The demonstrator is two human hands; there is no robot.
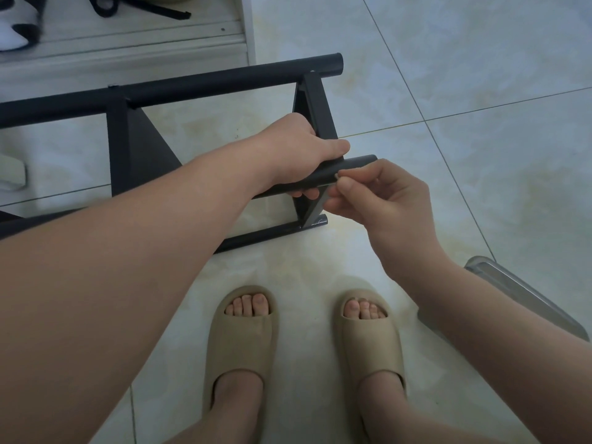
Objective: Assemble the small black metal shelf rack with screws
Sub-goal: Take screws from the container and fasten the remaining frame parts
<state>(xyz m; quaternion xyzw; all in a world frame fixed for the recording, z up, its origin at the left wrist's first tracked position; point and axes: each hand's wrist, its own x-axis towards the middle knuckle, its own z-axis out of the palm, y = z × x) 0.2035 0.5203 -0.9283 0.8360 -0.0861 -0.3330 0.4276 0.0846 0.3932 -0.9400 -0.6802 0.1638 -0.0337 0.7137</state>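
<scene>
Head view shows the black metal rack (205, 88) sitting on the tiled floor (480, 91), just ahead of your beige slippers (240, 341). Your left hand (298, 155) wraps its fingers around the rack's near tube (358, 163), close to its end. Your right hand (378, 200) pinches a small screw (337, 176) between thumb and forefinger, against that tube's side.

place: home | floor: glossy pale tiles (480, 91) | feet: beige slide sandals (240, 341) | ledge (128, 43): black-and-white shoe (16, 30)
</scene>
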